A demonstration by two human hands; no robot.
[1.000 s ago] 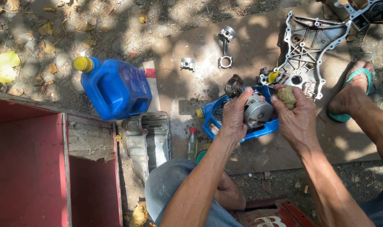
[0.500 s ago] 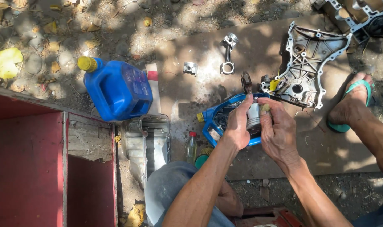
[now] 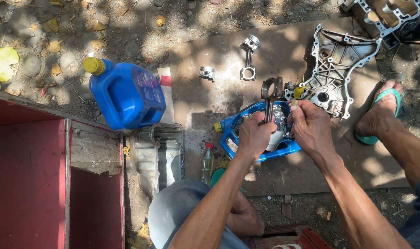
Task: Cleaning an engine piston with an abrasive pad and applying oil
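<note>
My left hand [image 3: 255, 137] grips a metal piston with its connecting rod [image 3: 269, 94], whose ring end points away from me. My right hand [image 3: 310, 127] rests against the piston's right side, with a small yellowish piece pinched in its fingers. Both hands hover over a cut-open blue jug [image 3: 247, 138] that lies on its side as a tray. A second piston with rod [image 3: 248, 57] and a bare piston [image 3: 207, 73] lie farther off on the brown board [image 3: 219, 92].
A blue oil jug with a yellow cap [image 3: 127, 94] stands to the left. An engine cover [image 3: 332, 71], a metal oil pan [image 3: 158, 154], a small bottle [image 3: 206, 161] and a red box [image 3: 30, 184] surround me. My sandalled foot [image 3: 380, 115] rests at the right.
The piston has been turned so that its rod now sticks out away from me. My right hand has shifted from the far right side in against the piston.
</note>
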